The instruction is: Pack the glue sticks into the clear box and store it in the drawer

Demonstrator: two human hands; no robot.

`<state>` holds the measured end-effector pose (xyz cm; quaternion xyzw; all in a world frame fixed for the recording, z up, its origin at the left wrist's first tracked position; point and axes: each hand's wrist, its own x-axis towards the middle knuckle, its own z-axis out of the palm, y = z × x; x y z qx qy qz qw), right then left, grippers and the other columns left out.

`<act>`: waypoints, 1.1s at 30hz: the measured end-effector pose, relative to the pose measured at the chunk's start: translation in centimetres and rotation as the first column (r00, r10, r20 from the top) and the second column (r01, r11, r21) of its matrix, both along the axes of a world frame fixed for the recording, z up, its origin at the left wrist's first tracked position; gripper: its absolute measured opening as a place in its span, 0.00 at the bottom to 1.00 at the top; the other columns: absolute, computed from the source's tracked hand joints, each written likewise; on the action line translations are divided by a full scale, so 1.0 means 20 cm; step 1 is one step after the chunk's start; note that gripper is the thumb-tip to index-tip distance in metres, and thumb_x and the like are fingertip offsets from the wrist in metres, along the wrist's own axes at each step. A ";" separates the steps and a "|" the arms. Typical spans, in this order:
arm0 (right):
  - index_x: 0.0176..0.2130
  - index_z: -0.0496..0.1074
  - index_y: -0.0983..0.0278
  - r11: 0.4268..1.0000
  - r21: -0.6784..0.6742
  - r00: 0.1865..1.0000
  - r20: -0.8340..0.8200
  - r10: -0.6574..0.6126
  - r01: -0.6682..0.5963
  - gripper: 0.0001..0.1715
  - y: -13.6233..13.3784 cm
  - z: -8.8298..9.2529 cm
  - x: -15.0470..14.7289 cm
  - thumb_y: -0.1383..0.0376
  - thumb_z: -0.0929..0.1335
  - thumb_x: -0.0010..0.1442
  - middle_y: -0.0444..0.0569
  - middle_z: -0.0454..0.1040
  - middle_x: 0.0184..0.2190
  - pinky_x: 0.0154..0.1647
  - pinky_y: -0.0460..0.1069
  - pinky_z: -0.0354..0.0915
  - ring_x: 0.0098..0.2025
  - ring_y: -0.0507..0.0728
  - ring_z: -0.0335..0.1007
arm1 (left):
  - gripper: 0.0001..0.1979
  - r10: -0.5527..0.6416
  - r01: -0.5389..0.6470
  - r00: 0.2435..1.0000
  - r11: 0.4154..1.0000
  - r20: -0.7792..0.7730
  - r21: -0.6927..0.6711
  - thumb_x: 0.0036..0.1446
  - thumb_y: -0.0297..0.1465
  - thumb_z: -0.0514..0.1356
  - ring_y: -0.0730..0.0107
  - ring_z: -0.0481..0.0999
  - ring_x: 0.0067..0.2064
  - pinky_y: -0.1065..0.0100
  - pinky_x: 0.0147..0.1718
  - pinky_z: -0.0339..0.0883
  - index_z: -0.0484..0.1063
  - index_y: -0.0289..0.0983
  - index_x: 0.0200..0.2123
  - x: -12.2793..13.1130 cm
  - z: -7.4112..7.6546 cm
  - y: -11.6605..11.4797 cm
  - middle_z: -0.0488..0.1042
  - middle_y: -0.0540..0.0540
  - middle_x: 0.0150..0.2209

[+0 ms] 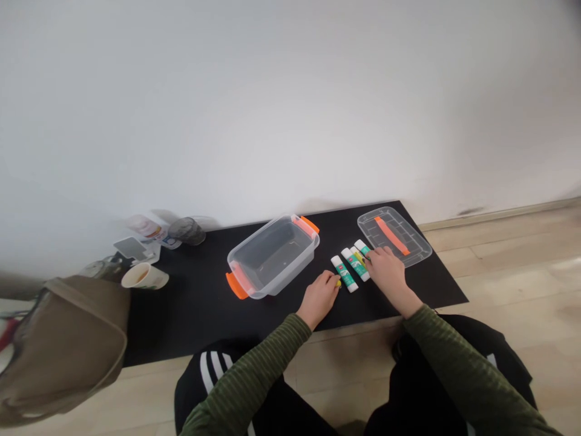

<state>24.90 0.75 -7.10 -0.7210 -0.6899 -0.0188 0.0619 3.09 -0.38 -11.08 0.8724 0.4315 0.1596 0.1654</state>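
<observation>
Several white and green glue sticks point(344, 274) lie side by side on the black table, right of the clear plastic box point(272, 254). My left hand point(320, 298) is closed beside the leftmost stick, with a small yellow thing point(338, 283) showing at its fingertips; its kind is hidden. My right hand point(385, 274) has its fingers closed over the rightmost glue stick point(362, 246), covering its lower part. A narrow yellow thing point(358, 255) shows between the sticks next to these fingers. The box stands without its lid, its orange latches at both ends.
The clear lid point(415, 239) with an orange handle lies at the table's right end. On the left stand a paper cup point(144, 277), a dark glass point(187, 231), a bottle point(152, 230) and a white device point(131, 249). A brown bag point(68, 339) overlaps the black table's point(195, 321) left end.
</observation>
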 end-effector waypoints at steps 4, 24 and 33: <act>0.37 0.76 0.62 0.995 -0.094 0.999 -0.002 -0.034 0.034 0.13 0.03 -0.02 0.02 0.62 0.63 0.66 0.55 0.75 0.40 0.33 0.48 0.60 0.49 0.61 0.64 | 0.13 -0.013 0.012 1.000 1.000 0.003 0.015 0.65 0.30 0.52 0.67 0.74 0.45 0.69 0.39 0.71 0.68 0.39 0.52 0.00 0.00 -0.01 0.71 0.44 0.46; 0.37 0.76 0.64 0.975 -0.207 0.996 -0.028 -0.083 0.076 0.14 0.05 0.00 -0.02 0.61 0.63 0.62 0.56 0.77 0.40 0.35 0.48 0.62 0.51 0.61 0.68 | 0.15 -0.038 0.045 0.994 0.997 -0.098 0.069 0.65 0.30 0.52 0.67 0.72 0.45 0.68 0.40 0.71 0.68 0.41 0.54 0.00 -0.01 -0.01 0.72 0.44 0.46; 0.41 0.76 0.62 0.992 -0.021 0.924 -0.363 -0.120 0.120 0.14 -0.01 0.03 0.06 0.58 0.65 0.61 0.50 0.80 0.37 0.41 0.49 0.65 0.40 0.59 0.77 | 0.19 -0.034 0.064 0.978 0.988 0.205 -0.140 0.63 0.26 0.53 0.67 0.72 0.46 0.64 0.47 0.70 0.69 0.42 0.56 0.04 -0.03 0.02 0.71 0.44 0.47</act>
